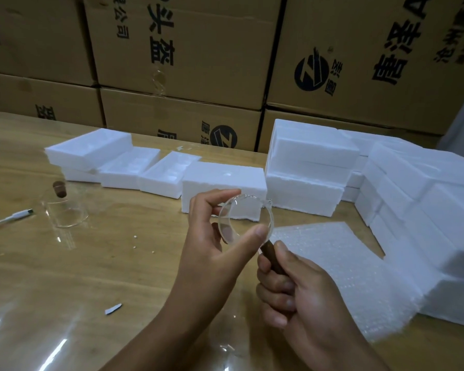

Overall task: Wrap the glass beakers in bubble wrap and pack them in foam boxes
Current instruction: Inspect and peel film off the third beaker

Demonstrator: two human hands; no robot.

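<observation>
Over the middle of the bench [65, 269], the glass beaker [245, 219] is held clear of the surface. The left grip [212, 250] pinches its rim and the right grip [300, 295] closes round the wooden handle [272, 259].

Risk: a slipping pinch would probably drop the glass onto hard wood and break it.

Foam boxes [223, 183] line the rear and right edges. The bubble wrap stack [346, 263] lies just right of the grips. A second beaker [65, 210] and a pen [11, 216] sit near the left edge. Nothing obstructs.
</observation>
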